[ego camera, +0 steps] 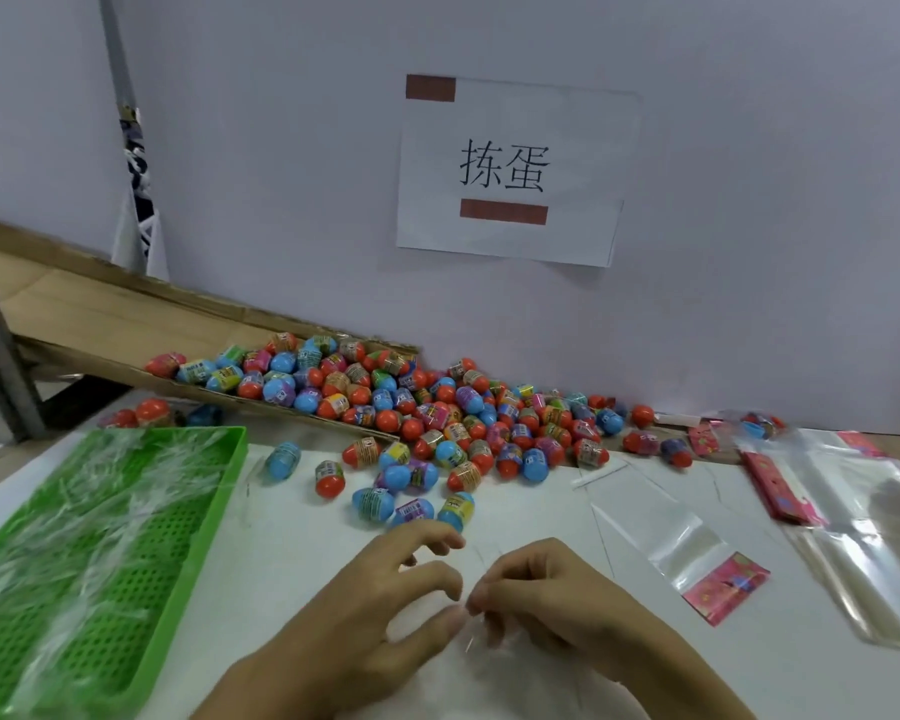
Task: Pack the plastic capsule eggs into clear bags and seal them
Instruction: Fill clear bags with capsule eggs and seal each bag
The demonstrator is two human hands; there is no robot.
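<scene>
Head view: both hands pinch a clear bag (476, 628) at six o'clock.
The left hand (385, 610) and right hand (546, 595) nip its thin, nearly invisible film; orange-and-blue eggs (437, 413) lie heaped at twelve o'clock.

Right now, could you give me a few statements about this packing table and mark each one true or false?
1. The green tray lies left of both hands. True.
2. The capsule eggs are stacked neatly inside the green tray. False: they lie loose on the table and spill from the cardboard chute.
3. The left hand and right hand meet over a thin clear bag. True.
4. The paper sign lies flat on the table. False: it is taped to the wall.
5. Empty clear bags lie to the right. True.
</scene>
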